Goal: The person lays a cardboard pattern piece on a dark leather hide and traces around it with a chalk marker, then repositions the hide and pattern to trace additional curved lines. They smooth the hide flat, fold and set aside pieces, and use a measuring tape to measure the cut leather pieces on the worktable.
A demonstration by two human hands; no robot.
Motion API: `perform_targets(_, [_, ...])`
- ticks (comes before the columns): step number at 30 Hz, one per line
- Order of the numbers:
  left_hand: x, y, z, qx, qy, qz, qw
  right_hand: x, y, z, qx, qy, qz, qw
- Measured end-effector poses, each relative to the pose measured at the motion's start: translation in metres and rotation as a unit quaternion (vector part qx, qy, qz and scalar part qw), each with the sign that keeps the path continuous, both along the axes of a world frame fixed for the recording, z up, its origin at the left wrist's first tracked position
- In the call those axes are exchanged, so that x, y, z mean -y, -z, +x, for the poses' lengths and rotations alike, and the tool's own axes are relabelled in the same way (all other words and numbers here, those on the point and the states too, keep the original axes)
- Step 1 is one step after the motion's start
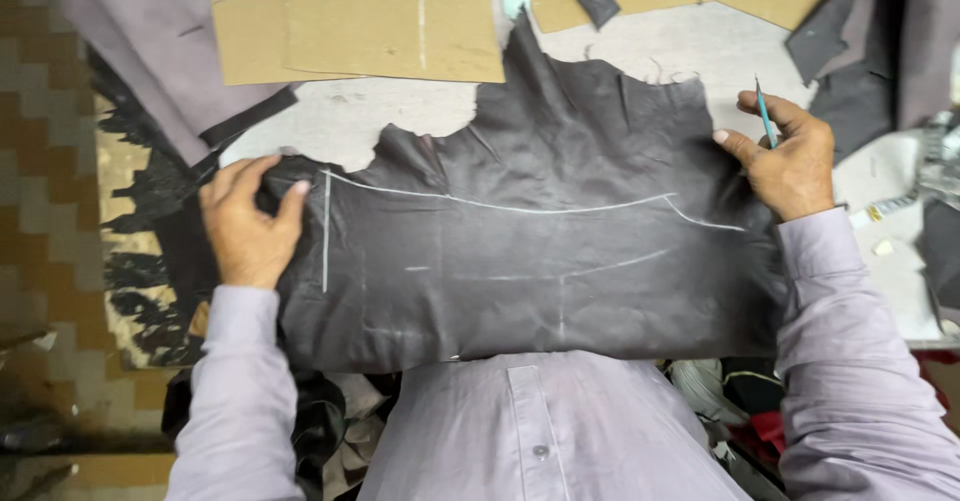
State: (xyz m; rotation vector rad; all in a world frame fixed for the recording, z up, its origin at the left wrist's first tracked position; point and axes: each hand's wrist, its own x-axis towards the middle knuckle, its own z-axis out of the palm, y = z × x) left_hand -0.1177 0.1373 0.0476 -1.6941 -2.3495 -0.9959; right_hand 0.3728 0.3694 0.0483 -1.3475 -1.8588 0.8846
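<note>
Worktable point(700, 51): pale, scuffed surface filling most of the view, strewn with cut pieces; a patterned floor shows past its left edge.
Dark hide point(540, 221): largest piece on the table, blackish leather with a ragged upper edge rising to a point near top centre; lies flat across the table's middle, its lower edge at the person's chest. White chalk lines cross it: one upright stroke near the left side, one long shallow curve running rightward from its top, fainter strokes below.
Shirt point(520, 431): pale lilac, buttoned, with long sleeves covering both forearms to the wrist.
Cardboard patterns point(390, 16): tan sheets overlapping at top centre, more running along the top right edge.
Grey fabric point(160, 31): folded lilac-grey piece at top left, lapping over the table corner.
Dark offcuts point(870, 51): grey-black scraps heaped at top right.
Left hand point(248, 226): laid palm-down on the hide's left edge, fingers spread and pressing, thumb beside the upright chalk stroke; grasps nothing.
Right hand point(790, 161): rests on the hide's upper right edge, thumb stretched flat on the leather, fingers curled around a marker.
Marker point(765, 116): slim teal pencil-like stick, pinched between the right fingers, tip pointing up and away from the hide.
</note>
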Motion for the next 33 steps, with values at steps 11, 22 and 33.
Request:
perform_targets(11, [-0.032, 0.015, -0.015, 0.081, -0.025, -0.061, 0.995, -0.023, 0.024, -0.046, 0.161, -0.028, 0.085, 0.983])
perform_targets(22, [-0.034, 0.030, -0.028, 0.075, -0.006, -0.067, 0.995, -0.029, 0.031, -0.047, 0.250, 0.035, 0.245, 0.936])
perform_targets(33, [-0.034, 0.039, -0.041, 0.065, 0.020, -0.069, 0.995, 0.087, 0.032, -0.161, -0.127, -0.154, -0.264, 0.944])
